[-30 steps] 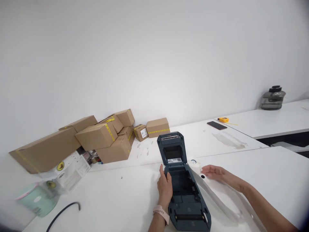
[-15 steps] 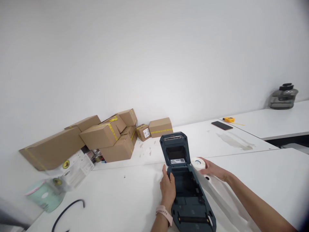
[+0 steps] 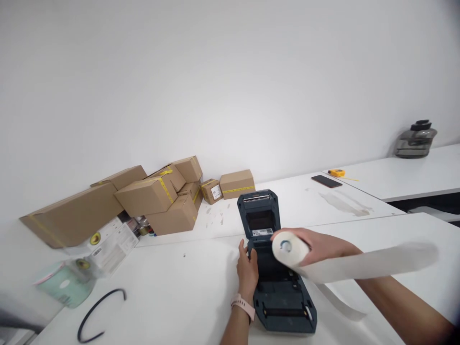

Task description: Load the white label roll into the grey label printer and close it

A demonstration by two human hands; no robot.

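A dark grey label printer (image 3: 278, 297) lies on the white table (image 3: 172, 297) with its lid (image 3: 259, 211) swung up and its inside bay bare. My left hand (image 3: 247, 270), a pink watch on the wrist, grips the printer's left side wall. My right hand (image 3: 323, 247) is closed round a white paper roll (image 3: 289, 248) and holds it in the air just above the open bay. A long strip of paper (image 3: 373, 263) trails from the roll to the right, blurred by motion.
Several brown cardboard boxes (image 3: 154, 199) are piled against the wall at the back left. A green tape roll (image 3: 64, 287), printed packets (image 3: 108, 244) and a black cable (image 3: 97, 311) lie at the left. A phone (image 3: 326, 181), a yellow tape measure (image 3: 337, 173) and a dark jug (image 3: 415, 140) sit on the far tables.
My right hand closed on the paper roll beside the printer and lifted it over the open bay, its strip swinging out to the right. My left hand stayed on the printer.
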